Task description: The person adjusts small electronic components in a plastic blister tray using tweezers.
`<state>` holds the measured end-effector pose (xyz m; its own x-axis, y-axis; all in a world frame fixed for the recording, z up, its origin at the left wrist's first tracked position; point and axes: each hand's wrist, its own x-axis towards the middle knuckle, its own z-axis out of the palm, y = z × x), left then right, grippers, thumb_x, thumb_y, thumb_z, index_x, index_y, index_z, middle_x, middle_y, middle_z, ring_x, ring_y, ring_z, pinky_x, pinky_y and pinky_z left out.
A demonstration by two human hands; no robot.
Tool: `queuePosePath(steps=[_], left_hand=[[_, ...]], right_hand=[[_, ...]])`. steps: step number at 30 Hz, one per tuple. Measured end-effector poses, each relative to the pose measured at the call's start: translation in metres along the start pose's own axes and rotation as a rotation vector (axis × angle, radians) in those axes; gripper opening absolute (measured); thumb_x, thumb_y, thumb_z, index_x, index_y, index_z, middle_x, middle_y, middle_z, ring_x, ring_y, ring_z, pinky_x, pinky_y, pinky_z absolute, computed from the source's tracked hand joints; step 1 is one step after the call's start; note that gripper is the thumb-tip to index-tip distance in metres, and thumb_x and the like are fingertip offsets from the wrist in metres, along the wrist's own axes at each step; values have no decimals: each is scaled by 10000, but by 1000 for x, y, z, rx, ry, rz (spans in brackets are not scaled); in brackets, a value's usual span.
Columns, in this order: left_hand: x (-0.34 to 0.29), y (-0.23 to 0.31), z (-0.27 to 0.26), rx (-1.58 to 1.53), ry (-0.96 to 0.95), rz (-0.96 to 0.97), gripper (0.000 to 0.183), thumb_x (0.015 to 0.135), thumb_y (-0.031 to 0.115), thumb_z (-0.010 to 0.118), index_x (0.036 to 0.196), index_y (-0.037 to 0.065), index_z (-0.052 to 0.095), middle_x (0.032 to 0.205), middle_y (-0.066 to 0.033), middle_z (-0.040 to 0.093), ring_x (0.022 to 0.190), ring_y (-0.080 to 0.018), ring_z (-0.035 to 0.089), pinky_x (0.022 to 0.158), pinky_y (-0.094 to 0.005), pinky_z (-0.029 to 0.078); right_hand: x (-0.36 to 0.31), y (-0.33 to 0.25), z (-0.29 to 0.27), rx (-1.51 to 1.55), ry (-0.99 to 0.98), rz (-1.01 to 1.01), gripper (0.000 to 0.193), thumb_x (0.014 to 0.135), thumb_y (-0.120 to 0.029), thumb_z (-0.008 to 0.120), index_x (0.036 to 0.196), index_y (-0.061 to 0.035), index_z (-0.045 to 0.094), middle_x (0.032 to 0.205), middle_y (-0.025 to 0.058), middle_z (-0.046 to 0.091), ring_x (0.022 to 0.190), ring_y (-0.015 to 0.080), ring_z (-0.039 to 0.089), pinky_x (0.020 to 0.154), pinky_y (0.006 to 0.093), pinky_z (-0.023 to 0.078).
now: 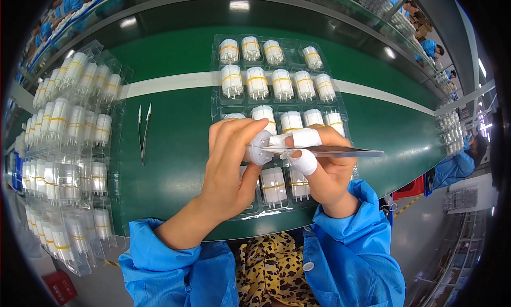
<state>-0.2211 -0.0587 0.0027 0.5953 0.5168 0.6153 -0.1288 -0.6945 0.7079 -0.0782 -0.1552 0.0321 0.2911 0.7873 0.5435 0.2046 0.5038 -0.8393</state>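
— Where's the open room on that belt?

— The green strip between the stack of filled trays (74,147) on the left and the clear tray (277,83) in the middle. Only a pair of tweezers (143,132) lies there.

— And over the middle tray?

— Crowded. White cylinders (257,82) stand upright in rows, and the left hand (231,168) and right hand (324,168) cover its near half, with a thin blade (346,151) jutting out rightward.

— Beyond it?

— Bare green belt to the right and far side.

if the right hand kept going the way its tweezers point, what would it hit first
The right hand aims its tweezers leftward, tips already at the small white part pinched by the left hand. That part comes first, then probably the left hand's fingers; depth is unclear.
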Motion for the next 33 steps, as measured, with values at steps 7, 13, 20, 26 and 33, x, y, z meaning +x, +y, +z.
queuePosePath(steps=[7, 13, 20, 26, 33], left_hand=[[1, -1, -2, -19, -24, 15, 669, 615, -145, 587, 1256, 21, 495, 1131, -169, 505, 1029, -364, 465, 882, -410, 400], [1, -3, -3, -58, -74, -7, 672, 628, -147, 585, 1272, 15, 484, 1132, -173, 494, 999, -355, 466, 861, -401, 406], [2, -2, -4, -49, -89, 2, 668, 635, -147, 584, 1276, 8, 478, 1121, -174, 495, 988, -350, 465, 858, -398, 400], [2, -2, -5, 119, -97, 28, 597, 676, -134, 595, 1252, 1, 516, 1130, -155, 544, 1028, -296, 508, 775, -312, 488], [2, 1, -5, -172, -149, -116, 622, 666, -130, 586, 1264, 21, 502, 1139, -159, 518, 995, -315, 496, 823, -362, 439]], right_hand=[[0, 3, -3, 2, -6, -47, 175, 808, 54, 641, 982, 35, 643, 913, 146, 676, 847, 184, 650, 737, 282, 514], [3, 2, -9, -60, -66, -42, 173, 809, 48, 643, 982, 33, 653, 889, 149, 683, 803, 182, 657, 705, 277, 516], [5, 1, -7, -105, -48, -44, 170, 809, 34, 649, 979, 31, 657, 873, 147, 685, 795, 181, 662, 698, 272, 516], [8, -7, -6, -277, -120, -36, 176, 800, 21, 661, 977, 23, 663, 847, 144, 681, 773, 191, 669, 669, 276, 518], [11, 0, -20, -144, -125, -33, 220, 770, 20, 679, 989, 17, 663, 895, 152, 688, 758, 201, 666, 657, 279, 517]])
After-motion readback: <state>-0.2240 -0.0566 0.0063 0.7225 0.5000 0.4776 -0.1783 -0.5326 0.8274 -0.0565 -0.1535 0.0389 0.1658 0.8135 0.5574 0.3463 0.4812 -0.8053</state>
